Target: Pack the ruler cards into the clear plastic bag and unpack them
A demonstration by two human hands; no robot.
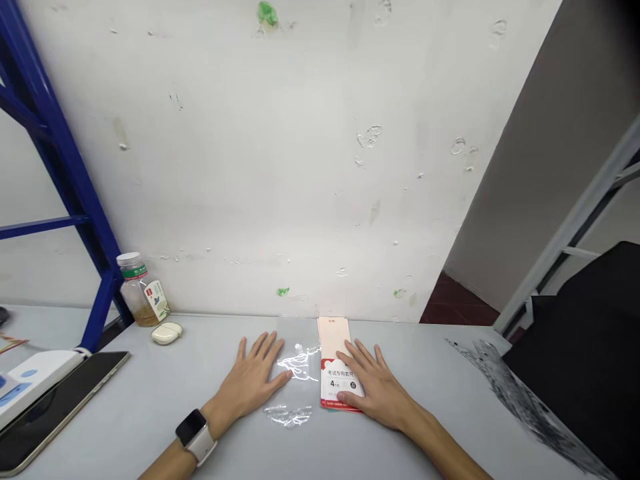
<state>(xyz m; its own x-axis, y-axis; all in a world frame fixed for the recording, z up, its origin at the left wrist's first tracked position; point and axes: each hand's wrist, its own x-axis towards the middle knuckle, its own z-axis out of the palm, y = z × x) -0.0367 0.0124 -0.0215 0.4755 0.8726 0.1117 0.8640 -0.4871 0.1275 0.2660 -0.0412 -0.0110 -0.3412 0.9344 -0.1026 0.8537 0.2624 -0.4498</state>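
Flat on the grey table, my left hand (pixel 253 381) has its fingers spread, the thumb and fingertips over the left edge of a clear plastic sleeve (pixel 293 393). A watch with a white strap (pixel 196 437) is on that wrist. My right hand (pixel 376 390) also lies with fingers spread, resting on the right side of a ruler set packet (pixel 333 395). The packet is red and white with printed Chinese text and a 4. A pale card or strip (pixel 334 339) extends from its top. Sleeve and packet lie side by side; the packet's right edge is partly under my fingers.
At the left stand a clear jar (pixel 137 293) with a white lid and a cream oval case (pixel 167 333). A tablet (pixel 55 407) and a white box (pixel 37 377) lie nearer. A blue metal frame (pixel 65 147) rises on the left; a black cloth-like object (pixel 585 353) is right.
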